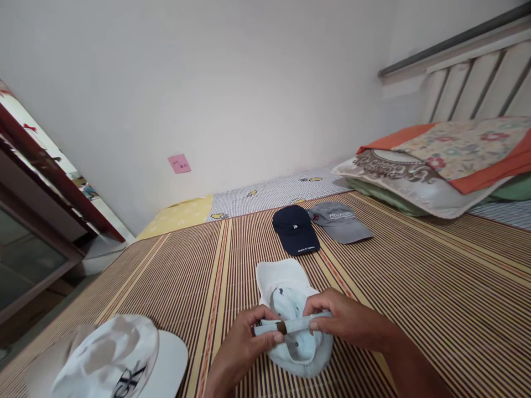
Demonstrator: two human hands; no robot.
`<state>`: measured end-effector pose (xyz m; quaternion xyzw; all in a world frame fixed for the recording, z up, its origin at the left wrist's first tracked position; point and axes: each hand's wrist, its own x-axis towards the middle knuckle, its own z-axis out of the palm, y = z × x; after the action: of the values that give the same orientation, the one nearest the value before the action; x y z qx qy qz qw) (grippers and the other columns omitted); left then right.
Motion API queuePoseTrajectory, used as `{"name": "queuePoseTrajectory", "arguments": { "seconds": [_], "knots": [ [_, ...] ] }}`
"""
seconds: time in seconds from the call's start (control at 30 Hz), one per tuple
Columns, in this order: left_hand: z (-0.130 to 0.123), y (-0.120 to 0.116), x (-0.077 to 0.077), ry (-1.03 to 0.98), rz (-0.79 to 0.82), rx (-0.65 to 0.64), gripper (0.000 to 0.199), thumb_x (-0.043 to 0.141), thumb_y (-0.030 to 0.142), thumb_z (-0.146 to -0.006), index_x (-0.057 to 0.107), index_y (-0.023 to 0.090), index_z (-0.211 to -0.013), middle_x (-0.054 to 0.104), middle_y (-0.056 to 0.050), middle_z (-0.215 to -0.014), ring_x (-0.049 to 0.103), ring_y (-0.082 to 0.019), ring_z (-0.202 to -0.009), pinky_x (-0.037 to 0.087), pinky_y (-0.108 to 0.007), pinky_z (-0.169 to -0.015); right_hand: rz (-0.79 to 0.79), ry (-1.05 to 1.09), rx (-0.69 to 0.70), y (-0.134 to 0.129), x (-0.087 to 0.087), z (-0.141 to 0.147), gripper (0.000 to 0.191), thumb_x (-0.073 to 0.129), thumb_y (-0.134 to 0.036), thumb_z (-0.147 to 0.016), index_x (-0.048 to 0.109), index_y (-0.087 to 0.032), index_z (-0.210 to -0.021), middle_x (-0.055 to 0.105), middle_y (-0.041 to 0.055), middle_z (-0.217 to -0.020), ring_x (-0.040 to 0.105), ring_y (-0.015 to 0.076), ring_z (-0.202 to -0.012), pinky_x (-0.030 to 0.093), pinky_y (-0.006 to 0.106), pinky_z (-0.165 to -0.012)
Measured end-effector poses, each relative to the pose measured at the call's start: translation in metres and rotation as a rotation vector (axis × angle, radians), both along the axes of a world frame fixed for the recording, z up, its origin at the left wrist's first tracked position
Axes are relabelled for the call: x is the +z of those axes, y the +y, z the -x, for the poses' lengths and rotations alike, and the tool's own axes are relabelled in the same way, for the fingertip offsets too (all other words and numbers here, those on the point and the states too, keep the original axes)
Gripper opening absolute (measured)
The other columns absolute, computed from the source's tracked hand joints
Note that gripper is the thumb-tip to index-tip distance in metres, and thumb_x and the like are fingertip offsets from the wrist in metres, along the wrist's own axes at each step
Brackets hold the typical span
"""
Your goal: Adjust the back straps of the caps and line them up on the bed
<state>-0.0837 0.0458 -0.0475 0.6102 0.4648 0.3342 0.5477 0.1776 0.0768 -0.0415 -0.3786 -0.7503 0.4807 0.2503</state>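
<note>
A pale blue baseball cap (286, 276) lies upside down on the striped mat, its brim pointing away from me and its inside showing. Both my hands are at its back adjusting strap (299, 324), which has a brown buckle. The strap's left part, beside the buckle, is pinched between the thumb and fingers of my left hand (244, 342). My right hand (338, 318) grips the strap's right part with thumb and fingertips. The strap stretches across the cap's back opening between the hands.
Beyond the pale cap lie a navy cap (292, 226) and a grey cap (340, 221). A white cap (112, 354) with black letters rests at the near left. Pillows (394, 171) are at the far right on the striped mat (199, 265). A pink note (179, 163) is on the wall.
</note>
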Motion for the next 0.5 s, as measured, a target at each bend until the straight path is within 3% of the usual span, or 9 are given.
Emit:
{"name": "queuePoseTrajectory", "arguments": {
  "seconds": [0.2, 0.5],
  "knots": [
    [-0.0012, 0.0002, 0.0013, 0.088, -0.067, 0.0, 0.04, 0.072, 0.056, -0.084, 0.072, 0.016, -0.087, 0.057, -0.001, -0.079, 0.048, -0.016, -0.074, 0.036, -0.027, -0.067, -0.005, 0.011, -0.021, 0.0006, -0.001, -0.0003, 0.017, 0.063, -0.029, -0.078, 0.074, -0.018, -0.085, 0.069, 0.0025, -0.082, 0.061, 0.0196, -0.079, 0.043, 0.029, -0.069],
    [-0.0021, 0.0011, -0.0045, 0.041, -0.029, -0.044, 0.042, 0.07, 0.057, -0.086, 0.065, 0.016, -0.081, 0.048, 0.003, -0.074, 0.04, -0.013, -0.069, 0.03, -0.026, -0.062, 0.013, 0.023, -0.011, 0.0024, -0.0026, -0.0024, 0.019, 0.062, -0.029, -0.079, 0.074, -0.017, -0.086, 0.07, 0.0029, -0.084, 0.061, 0.02, -0.081, 0.043, 0.03, -0.072]
  ]
}}
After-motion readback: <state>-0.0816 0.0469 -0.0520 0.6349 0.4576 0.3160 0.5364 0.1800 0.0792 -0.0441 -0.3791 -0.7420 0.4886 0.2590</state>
